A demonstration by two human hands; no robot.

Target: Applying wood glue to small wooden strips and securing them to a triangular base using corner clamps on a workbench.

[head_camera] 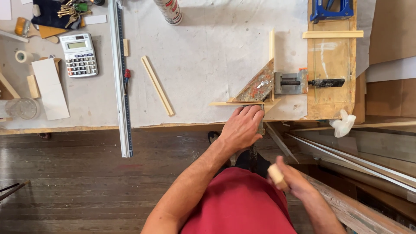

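Observation:
My left hand point(241, 127) rests on the near edge of the white-covered workbench point(208, 56), fingers pressing on the corner of a paint-stained triangular corner clamp point(258, 86). Two thin pale wood strips meet in that clamp, one point(271, 47) running away from me, one point(236, 103) running left. The clamp's screw vise point(291, 82) sits to its right. My right hand point(291, 177) is lower, off the bench over my red shirt, closed around a pale wooden handle point(277, 176); what the handle belongs to is hidden.
A loose wood strip point(157, 85) and a long metal ruler point(121, 78) lie left of the clamp. A calculator point(79, 55), tape roll point(24, 56), keys point(71, 9) and white cards sit far left. A wooden board point(331, 65) with a blue tool lies right. Long metal strips lean at lower right.

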